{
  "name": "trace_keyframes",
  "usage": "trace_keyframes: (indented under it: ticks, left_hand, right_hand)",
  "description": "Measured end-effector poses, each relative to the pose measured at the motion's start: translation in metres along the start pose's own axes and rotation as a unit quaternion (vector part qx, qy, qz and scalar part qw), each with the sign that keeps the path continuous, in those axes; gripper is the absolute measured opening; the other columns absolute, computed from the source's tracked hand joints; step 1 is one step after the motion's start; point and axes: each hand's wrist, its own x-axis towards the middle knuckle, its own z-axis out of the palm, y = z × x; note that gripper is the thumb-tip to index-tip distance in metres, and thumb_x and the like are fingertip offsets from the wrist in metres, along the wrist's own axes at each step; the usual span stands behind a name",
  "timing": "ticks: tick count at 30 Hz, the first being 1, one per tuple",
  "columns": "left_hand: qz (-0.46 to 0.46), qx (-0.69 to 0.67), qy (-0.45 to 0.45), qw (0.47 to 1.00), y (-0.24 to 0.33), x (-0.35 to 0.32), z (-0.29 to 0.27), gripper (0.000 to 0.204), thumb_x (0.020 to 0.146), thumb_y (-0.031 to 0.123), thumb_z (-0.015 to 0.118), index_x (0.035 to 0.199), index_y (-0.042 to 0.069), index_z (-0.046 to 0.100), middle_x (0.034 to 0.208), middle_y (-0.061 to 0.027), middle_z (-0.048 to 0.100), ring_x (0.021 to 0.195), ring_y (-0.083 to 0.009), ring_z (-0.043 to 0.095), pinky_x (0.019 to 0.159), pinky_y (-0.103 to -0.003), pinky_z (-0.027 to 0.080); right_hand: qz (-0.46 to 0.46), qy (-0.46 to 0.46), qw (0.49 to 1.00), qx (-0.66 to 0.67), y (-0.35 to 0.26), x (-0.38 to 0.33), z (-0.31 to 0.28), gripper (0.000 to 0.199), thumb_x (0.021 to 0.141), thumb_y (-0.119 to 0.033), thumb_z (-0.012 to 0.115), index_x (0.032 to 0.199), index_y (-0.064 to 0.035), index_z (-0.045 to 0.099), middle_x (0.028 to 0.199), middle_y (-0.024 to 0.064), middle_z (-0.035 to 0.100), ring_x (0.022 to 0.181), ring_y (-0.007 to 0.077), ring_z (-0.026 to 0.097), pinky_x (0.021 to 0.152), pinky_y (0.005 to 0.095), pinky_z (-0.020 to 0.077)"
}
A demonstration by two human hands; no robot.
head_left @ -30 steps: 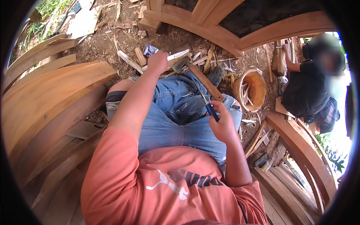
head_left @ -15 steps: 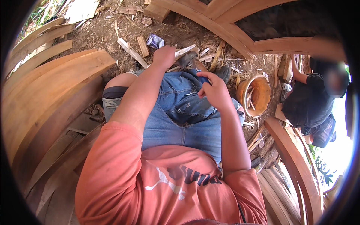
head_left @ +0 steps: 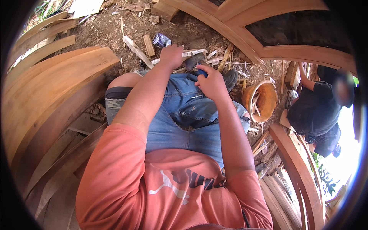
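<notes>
My left hand (head_left: 171,57) is closed, knuckles up, over a pale wood strip (head_left: 196,52) that shows on both sides of it. Its fingertips are hidden under the palm. My right hand (head_left: 211,82) is wrapped round a blue handle (head_left: 202,71), the rest of which is mostly covered. Just beyond that handle lies a dark grey, blade-like metal piece (head_left: 194,61); whether the two belong together I cannot tell. Both hands are beyond my knees, low over the ground. A crumpled purple-and-silver wrapper or can (head_left: 161,40) lies past the left hand.
An orange-brown bucket (head_left: 264,100) with wood scraps stands to the right. Curved boards (head_left: 69,76) are stacked at left, more (head_left: 299,172) at lower right. A wooden frame (head_left: 245,38) spans the far right. Another person in dark clothes (head_left: 316,109) is bent over at right.
My right hand has moved left, closer to the left hand, and its extended forefinger has curled in round the blue handle. The wood strip has shifted slightly right.
</notes>
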Motion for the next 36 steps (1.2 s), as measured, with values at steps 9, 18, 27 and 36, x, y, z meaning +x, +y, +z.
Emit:
trace_keyframes:
  ticks: [9,18,27,36]
  left_hand:
    - [0.139,-0.119,0.045,0.982,0.033,-0.015,-0.064,0.055,0.083,0.021,0.088,0.133,0.013,0.069,0.133,-0.0113,0.069,0.129,-0.0375,0.065,0.107,-0.047,0.054]
    - [0.183,-0.244,0.114,0.945,0.042,-0.011,-0.099,0.023,0.093,0.021,0.075,0.112,0.008,0.077,0.104,-0.0176,0.078,0.101,-0.0429,0.074,0.086,-0.050,0.059]
    - [0.033,-0.315,0.076,0.945,0.013,-0.003,-0.109,0.027,0.098,0.026,0.080,0.119,0.010,0.079,0.103,-0.0135,0.081,0.093,-0.0272,0.078,0.086,-0.040,0.059]
    - [0.026,-0.302,0.059,0.951,0.011,0.001,-0.077,0.023,0.099,0.023,0.079,0.119,0.013,0.078,0.106,-0.0118,0.081,0.099,-0.0278,0.077,0.089,-0.041,0.058]
  right_hand:
    - [-0.083,0.055,0.991,-0.093,-0.010,0.022,-0.011,0.043,0.101,-0.013,0.058,0.139,0.0012,0.072,0.098,0.0187,0.082,0.084,0.0201,0.081,0.080,0.0346,0.0619]
    - [-0.133,0.124,0.983,0.010,-0.058,0.006,-0.023,0.058,0.104,-0.037,0.072,0.146,0.0016,0.064,0.121,0.0245,0.079,0.113,0.0339,0.078,0.098,0.0434,0.0590]
    - [0.060,0.032,0.903,-0.425,0.069,-0.026,-0.046,0.053,0.102,-0.041,0.074,0.130,0.0017,0.061,0.111,0.0240,0.079,0.108,0.0421,0.077,0.094,0.0523,0.0610]
    - [0.083,0.017,0.910,-0.406,0.053,-0.061,-0.062,0.042,0.099,-0.035,0.076,0.118,0.0019,0.067,0.114,0.0261,0.078,0.110,0.0440,0.075,0.094,0.0535,0.0603]
